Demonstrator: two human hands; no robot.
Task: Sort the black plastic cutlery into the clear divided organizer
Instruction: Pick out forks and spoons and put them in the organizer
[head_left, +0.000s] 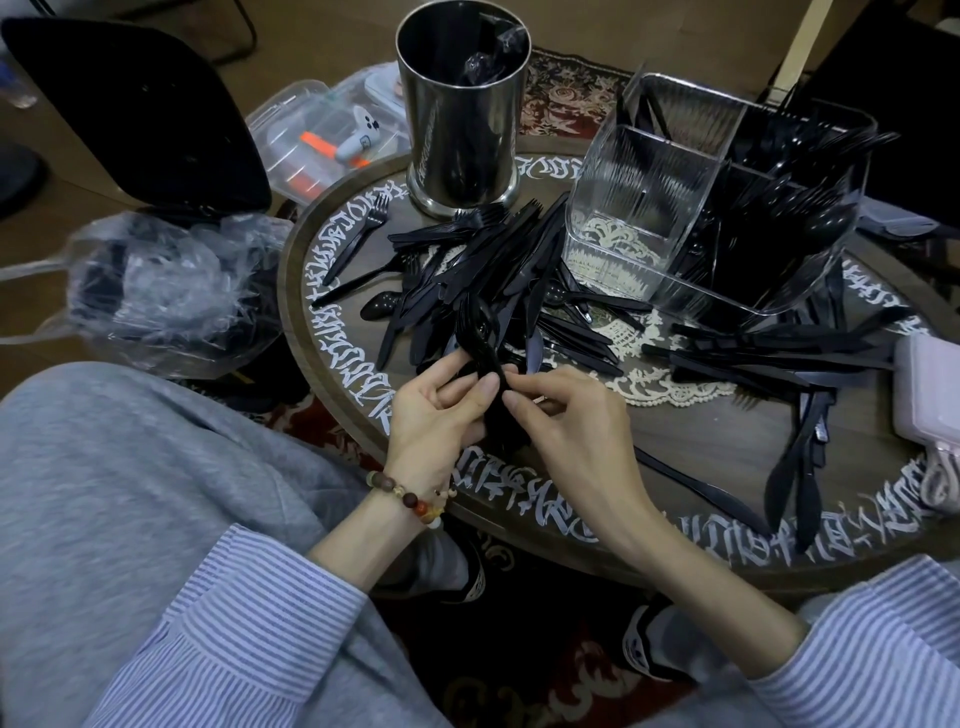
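Observation:
A heap of black plastic cutlery (483, 270) lies across the middle of the round table (691, 447). My left hand (436, 410) grips a small bundle of black forks (475, 338) that point away from me. My right hand (566, 415) pinches the bundle's handles just beside the left thumb. The clear divided organizer (644, 208) stands at the back right; its near-left compartment holds nothing, and its right compartments hold black cutlery. More knives and spoons (769, 353) lie to the right.
A tall metal canister (462, 109) with wrapped cutlery stands at the back. A clear lidded box (322, 135) sits behind the table, a bag of plastic wrappers (161, 291) on the left, and a pale box (930, 395) at the right edge.

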